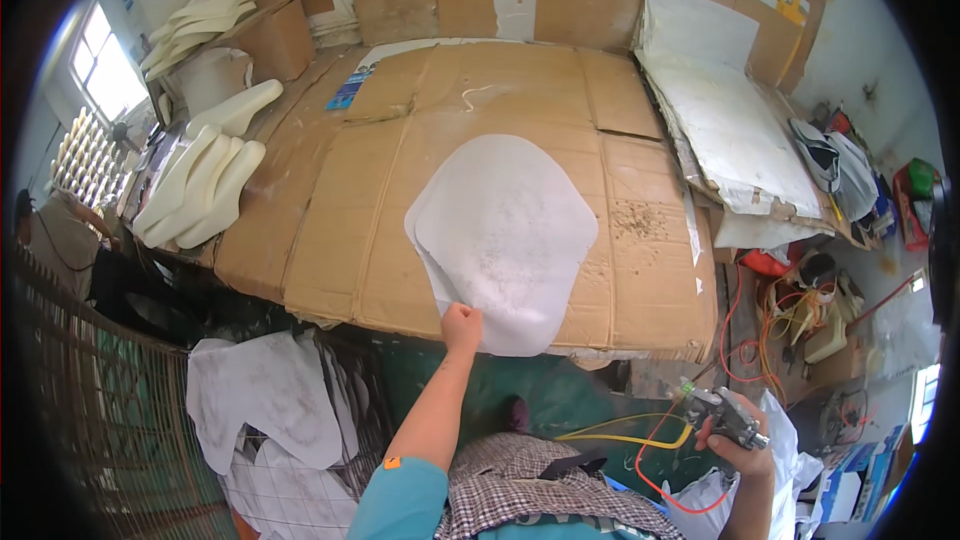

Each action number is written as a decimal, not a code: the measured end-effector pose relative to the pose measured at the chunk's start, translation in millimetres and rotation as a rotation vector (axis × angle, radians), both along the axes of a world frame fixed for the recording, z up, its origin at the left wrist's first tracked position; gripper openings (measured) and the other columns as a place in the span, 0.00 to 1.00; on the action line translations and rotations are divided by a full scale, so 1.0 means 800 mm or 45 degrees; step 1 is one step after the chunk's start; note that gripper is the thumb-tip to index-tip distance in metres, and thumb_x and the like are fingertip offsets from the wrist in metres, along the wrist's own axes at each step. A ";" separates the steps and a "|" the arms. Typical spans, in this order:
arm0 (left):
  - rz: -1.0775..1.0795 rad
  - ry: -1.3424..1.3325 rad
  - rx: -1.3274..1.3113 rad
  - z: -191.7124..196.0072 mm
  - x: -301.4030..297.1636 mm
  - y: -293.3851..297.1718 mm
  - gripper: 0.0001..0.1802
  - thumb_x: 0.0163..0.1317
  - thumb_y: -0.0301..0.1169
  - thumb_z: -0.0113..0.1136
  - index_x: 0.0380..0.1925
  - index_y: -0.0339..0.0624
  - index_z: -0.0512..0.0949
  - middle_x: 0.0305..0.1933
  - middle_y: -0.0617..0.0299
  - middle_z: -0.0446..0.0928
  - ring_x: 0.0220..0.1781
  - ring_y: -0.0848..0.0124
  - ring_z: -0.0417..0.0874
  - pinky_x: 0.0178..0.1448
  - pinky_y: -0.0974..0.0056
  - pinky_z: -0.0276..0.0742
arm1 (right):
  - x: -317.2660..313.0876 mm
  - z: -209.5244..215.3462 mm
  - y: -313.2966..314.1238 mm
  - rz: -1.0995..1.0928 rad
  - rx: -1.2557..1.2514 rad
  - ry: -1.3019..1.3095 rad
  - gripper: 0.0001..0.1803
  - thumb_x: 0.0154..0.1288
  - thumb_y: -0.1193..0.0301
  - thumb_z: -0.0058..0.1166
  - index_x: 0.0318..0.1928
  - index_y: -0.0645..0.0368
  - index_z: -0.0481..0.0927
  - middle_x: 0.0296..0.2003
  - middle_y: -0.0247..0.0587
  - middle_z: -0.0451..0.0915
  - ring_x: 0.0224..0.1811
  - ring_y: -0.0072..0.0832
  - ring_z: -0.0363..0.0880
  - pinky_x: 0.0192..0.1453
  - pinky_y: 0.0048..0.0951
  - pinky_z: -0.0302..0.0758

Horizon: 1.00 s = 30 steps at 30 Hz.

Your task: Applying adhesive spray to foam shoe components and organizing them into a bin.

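A light grey, rounded sheet lies on the cardboard-covered table, with a second layer showing along its left side and dark specks on its surface. My left hand is closed on the sheet's near left edge, by the table's front. Off the table to the right, my right hand grips a metal spray gun. A yellow hose and a thin red hose run to the gun's area.
Cream moulded pieces are stacked at the table's left. Below them, grey sheets hang over a wire rack. A white-covered board stands on the right, above tangled hoses. At far left is another person.
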<state>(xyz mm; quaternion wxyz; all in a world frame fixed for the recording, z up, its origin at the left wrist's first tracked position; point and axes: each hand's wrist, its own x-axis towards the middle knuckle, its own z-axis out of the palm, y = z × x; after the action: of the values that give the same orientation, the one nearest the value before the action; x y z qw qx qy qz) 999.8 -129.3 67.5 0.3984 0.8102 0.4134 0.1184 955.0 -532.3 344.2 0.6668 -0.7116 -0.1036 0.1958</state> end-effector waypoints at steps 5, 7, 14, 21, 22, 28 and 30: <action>0.562 -0.532 -0.796 -0.043 -0.004 -0.022 0.15 0.49 0.25 0.59 0.38 0.37 0.70 0.38 0.57 0.75 0.37 0.64 0.77 0.38 0.60 0.75 | 0.009 -0.012 0.029 -0.200 0.147 -0.062 0.29 0.47 0.78 0.58 0.52 0.66 0.66 0.27 0.42 0.76 0.28 0.29 0.77 0.37 0.31 0.76; 0.500 -0.553 -1.072 -0.044 -0.013 -0.034 0.16 0.48 0.24 0.58 0.39 0.36 0.69 0.40 0.57 0.73 0.38 0.65 0.77 0.36 0.62 0.74 | 0.012 -0.018 0.017 -0.266 0.105 -0.063 0.28 0.48 0.77 0.58 0.52 0.66 0.66 0.27 0.42 0.76 0.27 0.29 0.77 0.38 0.30 0.76; 0.301 -0.746 -1.555 0.026 -0.018 -0.047 0.23 0.48 0.18 0.54 0.48 0.42 0.67 0.47 0.58 0.72 0.47 0.62 0.75 0.48 0.58 0.74 | -0.013 -0.007 0.026 -0.171 0.103 0.015 0.27 0.49 0.71 0.60 0.49 0.67 0.67 0.28 0.42 0.76 0.29 0.30 0.78 0.38 0.30 0.75; -0.023 -1.674 -1.629 0.234 -0.101 0.056 0.26 0.51 0.30 0.47 0.52 0.29 0.66 0.54 0.49 0.70 0.55 0.58 0.72 0.59 0.53 0.68 | -0.026 -0.006 0.026 -0.107 0.117 -0.034 0.27 0.53 0.67 0.58 0.51 0.66 0.67 0.30 0.42 0.77 0.32 0.30 0.77 0.39 0.30 0.74; -0.132 -1.733 -1.550 0.246 -0.128 0.080 0.25 0.52 0.33 0.46 0.50 0.29 0.67 0.53 0.48 0.70 0.55 0.57 0.71 0.60 0.53 0.67 | -0.030 -0.006 0.026 -0.106 0.119 -0.034 0.27 0.53 0.67 0.58 0.51 0.66 0.67 0.30 0.42 0.77 0.32 0.30 0.77 0.39 0.30 0.74; -0.005 -1.821 -1.273 0.310 -0.248 0.100 0.28 0.59 0.47 0.43 0.49 0.34 0.71 0.50 0.51 0.73 0.51 0.57 0.73 0.55 0.58 0.69 | -0.035 -0.011 0.047 -0.136 0.017 -0.135 0.22 0.54 0.70 0.57 0.48 0.66 0.69 0.27 0.39 0.76 0.26 0.25 0.76 0.32 0.26 0.74; 0.064 -1.804 -1.229 0.296 -0.278 0.119 0.28 0.59 0.48 0.43 0.49 0.34 0.71 0.49 0.51 0.74 0.50 0.58 0.74 0.54 0.58 0.69 | -0.032 -0.019 0.034 -0.228 0.036 -0.134 0.21 0.54 0.70 0.57 0.47 0.66 0.69 0.26 0.38 0.76 0.26 0.24 0.76 0.32 0.25 0.74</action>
<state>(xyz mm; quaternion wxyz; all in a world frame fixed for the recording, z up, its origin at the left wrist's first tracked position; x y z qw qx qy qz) 777.3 -34.2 304.1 0.8611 0.2775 0.0900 0.4165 929.4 -505.3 328.8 0.6852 -0.7178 -0.0771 0.0962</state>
